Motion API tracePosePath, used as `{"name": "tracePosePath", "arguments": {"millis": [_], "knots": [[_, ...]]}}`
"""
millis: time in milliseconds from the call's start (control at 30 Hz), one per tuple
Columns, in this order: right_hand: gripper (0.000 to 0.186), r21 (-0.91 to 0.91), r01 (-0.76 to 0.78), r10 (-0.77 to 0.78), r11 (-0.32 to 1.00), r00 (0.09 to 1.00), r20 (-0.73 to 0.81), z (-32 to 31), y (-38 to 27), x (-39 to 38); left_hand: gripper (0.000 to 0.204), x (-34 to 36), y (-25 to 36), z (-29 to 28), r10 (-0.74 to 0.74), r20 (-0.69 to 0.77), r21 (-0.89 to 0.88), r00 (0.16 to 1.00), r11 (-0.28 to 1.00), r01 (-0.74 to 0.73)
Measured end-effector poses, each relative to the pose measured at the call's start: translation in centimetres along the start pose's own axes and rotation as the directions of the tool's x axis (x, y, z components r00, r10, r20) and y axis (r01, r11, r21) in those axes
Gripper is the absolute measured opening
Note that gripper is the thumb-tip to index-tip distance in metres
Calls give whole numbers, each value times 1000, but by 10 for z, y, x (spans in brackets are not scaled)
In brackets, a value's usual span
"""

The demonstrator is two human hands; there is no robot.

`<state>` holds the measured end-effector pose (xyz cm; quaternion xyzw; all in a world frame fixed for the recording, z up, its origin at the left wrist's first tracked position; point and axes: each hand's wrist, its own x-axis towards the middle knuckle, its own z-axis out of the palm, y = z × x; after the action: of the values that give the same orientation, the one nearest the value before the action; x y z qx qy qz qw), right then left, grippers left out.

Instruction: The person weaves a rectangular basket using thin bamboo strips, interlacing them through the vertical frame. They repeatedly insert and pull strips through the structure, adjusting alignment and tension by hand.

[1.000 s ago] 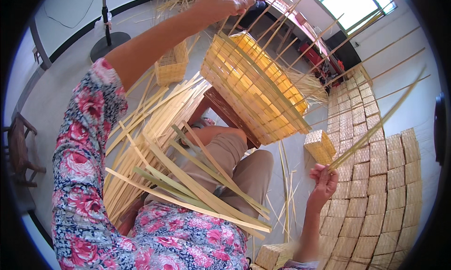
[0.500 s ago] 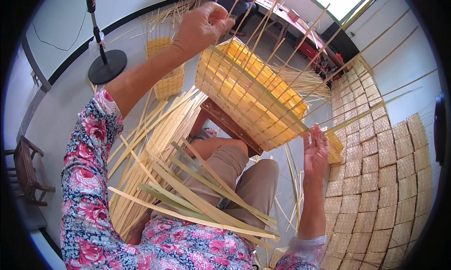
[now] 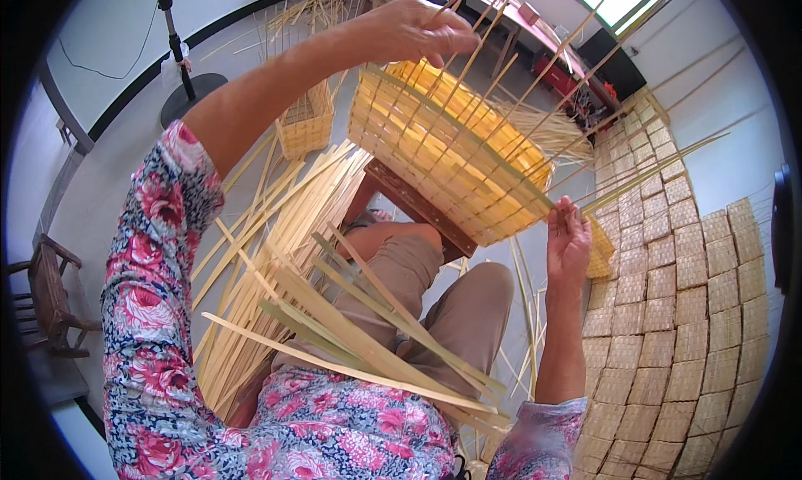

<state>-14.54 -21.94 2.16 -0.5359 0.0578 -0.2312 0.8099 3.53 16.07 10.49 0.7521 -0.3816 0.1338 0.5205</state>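
A partly woven yellow bamboo basket [image 3: 443, 158] rests tilted on a dark red wooden stool [image 3: 413, 200] before my knees, its long upright strips rising from the rim. A greenish flat strip [image 3: 468, 116] runs along the near side, in and out of the uprights. My left hand [image 3: 422, 33] is over the far left of the basket, fingers bent round an upright strip [image 3: 474, 50]. At the near right corner my right hand [image 3: 570, 238] pinches the greenish strip, whose loose end sticks out to the right. Several loose bamboo strips [image 3: 368, 325] lie across my lap.
A heap of pale strips [image 3: 267, 271] covers the floor to my left. Another basket [image 3: 307, 125] stands behind it, near a black round stand base [image 3: 192, 96]. Rows of woven pieces [image 3: 660, 313] lie on the right. At far left is a wooden chair [image 3: 58, 296].
My left hand has moved right along the uprights, its fingers now farther over the basket. My right hand stays at the corner, and the strip's loose end has swung slightly.
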Motion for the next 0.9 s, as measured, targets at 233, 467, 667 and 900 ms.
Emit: {"name": "tracePosePath", "arguments": {"millis": [233,467,667,900], "knots": [[11,-12,-7,7,1000,1000,22,1,-1,1,47,22,17,0,-57,233,465,971,883,-59],[7,30,7,-7,1000,1000,1,9,6,-7,57,11,37,-1,5,258,127,966,991,-39],[7,11,19,-19,1000,999,-41,18,7,-8,73,32,75,16,-323,566,416,758,906,76],[7,14,53,-52,999,998,-42,17,11,-1,62,20,77,55,-17,386,232,922,969,-79]]}}
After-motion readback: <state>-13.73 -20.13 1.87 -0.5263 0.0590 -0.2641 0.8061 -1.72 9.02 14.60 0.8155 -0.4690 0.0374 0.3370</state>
